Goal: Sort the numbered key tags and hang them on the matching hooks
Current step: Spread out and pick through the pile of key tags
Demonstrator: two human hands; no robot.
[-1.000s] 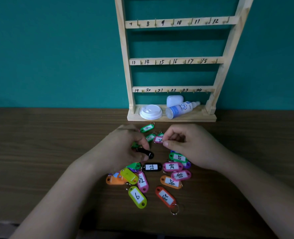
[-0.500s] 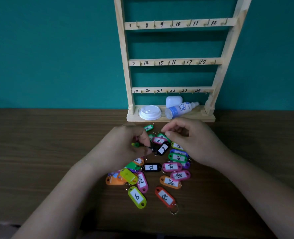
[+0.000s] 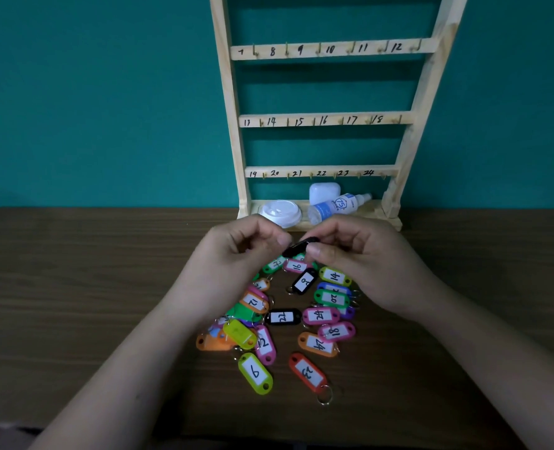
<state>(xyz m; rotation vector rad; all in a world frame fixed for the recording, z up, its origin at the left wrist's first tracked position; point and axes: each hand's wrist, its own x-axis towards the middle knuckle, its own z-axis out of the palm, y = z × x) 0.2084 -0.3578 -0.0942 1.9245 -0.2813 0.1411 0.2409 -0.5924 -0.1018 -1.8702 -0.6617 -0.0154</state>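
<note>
With left hand [image 3: 236, 254] and right hand [image 3: 363, 258] pinching the black tag [image 3: 299, 247], turn it face up and read its number before hanging.

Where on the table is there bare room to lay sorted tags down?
Bare table lies left of the left hand, and more right of the right hand. Crowded: the tag pile between the forearms, under the black tag both hands pinch, and the rack base with lid and bottle.
</note>
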